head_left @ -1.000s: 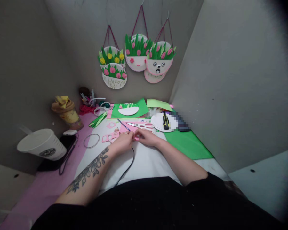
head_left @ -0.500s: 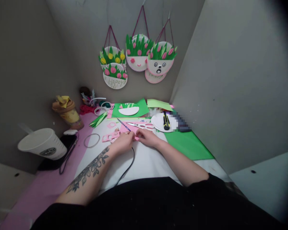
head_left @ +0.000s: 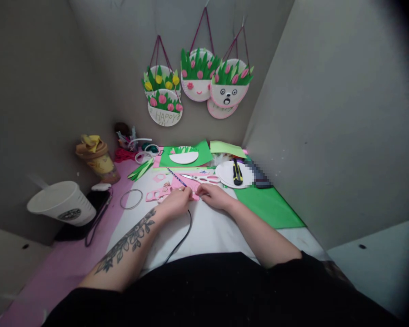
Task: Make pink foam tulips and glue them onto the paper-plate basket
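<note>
My left hand (head_left: 175, 203) and my right hand (head_left: 214, 196) meet over the white table top, fingers pinched together on a small pink paper piece (head_left: 194, 195). A blue striped pencil (head_left: 176, 177) lies just beyond my left fingers. Pink-handled scissors (head_left: 202, 178) rest just behind my right hand. A pink scrap with cut-out holes (head_left: 157, 194) lies to the left of my left hand. A black cable (head_left: 181, 236) runs under my left wrist.
A white paper cup (head_left: 61, 209) lies tipped at the left by a dark phone (head_left: 93, 204). A wire ring (head_left: 131, 199), green paper sheets (head_left: 269, 204), a paper plate (head_left: 226, 175) with a yellow-black cutter (head_left: 236, 171), and a half-plate craft (head_left: 183, 156) sit behind. Plate crafts (head_left: 197, 81) hang on the wall.
Both hands stay pinched on the pink piece at nearly the same spot; the right fingers shifted slightly. The view drifted a little.
</note>
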The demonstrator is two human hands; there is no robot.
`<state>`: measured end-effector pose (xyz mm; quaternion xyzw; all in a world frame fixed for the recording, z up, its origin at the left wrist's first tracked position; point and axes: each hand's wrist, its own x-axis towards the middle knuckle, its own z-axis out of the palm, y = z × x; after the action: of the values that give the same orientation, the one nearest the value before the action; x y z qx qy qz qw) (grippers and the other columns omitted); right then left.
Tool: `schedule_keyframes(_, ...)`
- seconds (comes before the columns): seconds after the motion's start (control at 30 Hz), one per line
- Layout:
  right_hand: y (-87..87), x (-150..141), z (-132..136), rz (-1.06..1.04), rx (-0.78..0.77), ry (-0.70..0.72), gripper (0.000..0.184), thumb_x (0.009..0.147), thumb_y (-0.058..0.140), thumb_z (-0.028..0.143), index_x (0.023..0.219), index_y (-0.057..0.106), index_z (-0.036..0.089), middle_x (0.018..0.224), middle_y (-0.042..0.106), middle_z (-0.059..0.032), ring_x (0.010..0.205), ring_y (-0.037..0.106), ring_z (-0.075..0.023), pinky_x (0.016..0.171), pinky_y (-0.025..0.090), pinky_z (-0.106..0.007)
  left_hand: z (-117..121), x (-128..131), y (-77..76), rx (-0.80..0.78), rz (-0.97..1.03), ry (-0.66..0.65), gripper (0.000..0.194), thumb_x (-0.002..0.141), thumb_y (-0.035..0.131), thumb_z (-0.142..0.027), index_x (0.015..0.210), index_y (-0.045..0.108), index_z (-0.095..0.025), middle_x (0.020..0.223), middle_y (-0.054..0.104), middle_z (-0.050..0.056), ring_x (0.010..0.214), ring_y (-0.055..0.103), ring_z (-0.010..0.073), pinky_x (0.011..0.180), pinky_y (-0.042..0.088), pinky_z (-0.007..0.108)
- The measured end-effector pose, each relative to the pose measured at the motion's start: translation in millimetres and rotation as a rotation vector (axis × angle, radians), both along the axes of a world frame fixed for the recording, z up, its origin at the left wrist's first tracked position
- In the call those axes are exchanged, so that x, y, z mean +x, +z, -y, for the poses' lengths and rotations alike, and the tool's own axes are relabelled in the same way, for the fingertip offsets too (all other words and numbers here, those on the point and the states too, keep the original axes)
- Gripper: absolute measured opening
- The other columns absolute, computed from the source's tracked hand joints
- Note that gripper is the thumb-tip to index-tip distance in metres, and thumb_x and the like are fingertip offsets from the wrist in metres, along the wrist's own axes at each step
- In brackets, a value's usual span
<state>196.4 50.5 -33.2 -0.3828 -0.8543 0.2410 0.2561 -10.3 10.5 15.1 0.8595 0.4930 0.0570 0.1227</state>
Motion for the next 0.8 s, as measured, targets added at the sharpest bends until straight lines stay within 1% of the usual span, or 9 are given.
schedule_keyframes(0.2,6.9,0.6,4.0,0.109,0.046,0.011,0.024,0.079,0.050,0.008,0.097,0.060,0.020,0.094,0.065,-0.0055,0.089,0.057,-0.0190,0.080,0.043,-0.032,-0.8,0.2,0.0,-0.016,0.017,0.001,0.017,0.089,0.036,-0.020,0.096,0.052,-0.018,0.098,0.061,0.011,0.092,0.058,0.0239,0.080,0.041,0.034)
schedule_keyframes(0.33,9.7,4.3,10.8,0.193,0.065,0.054,0.024,0.084,0.049,0.014,0.104,0.060,0.021,0.099,0.065,-0.0090,0.094,0.056,-0.0224,0.081,0.043,-0.034,-1.2,-0.4,-1.5,-0.013,0.020,-0.011,0.017,0.089,0.036,-0.020,0.096,0.052,-0.018,0.097,0.062,0.011,0.092,0.058,0.0242,0.080,0.041,0.034)
schedule_keyframes(0.53,5.7,8.5,20.8,0.203,0.058,0.068,0.034,0.086,0.050,0.016,0.119,0.057,0.023,0.115,0.062,-0.0105,0.106,0.055,-0.0242,0.090,0.040,-0.037,-1.4,0.0,-3.0,0.001,0.015,-0.008,0.019,0.087,0.036,-0.018,0.098,0.052,-0.018,0.099,0.062,0.011,0.093,0.058,0.0244,0.081,0.041,0.035)
schedule_keyframes(0.8,0.9,7.5,18.9,0.260,0.119,0.072,0.041,0.089,0.046,0.018,0.128,0.052,0.025,0.113,0.062,-0.0115,0.108,0.053,-0.0262,0.091,0.039,-0.040,-2.6,-0.1,-4.0,0.013,0.027,-0.020,0.018,0.088,0.036,-0.018,0.095,0.052,-0.018,0.098,0.063,0.011,0.093,0.058,0.0239,0.080,0.041,0.034)
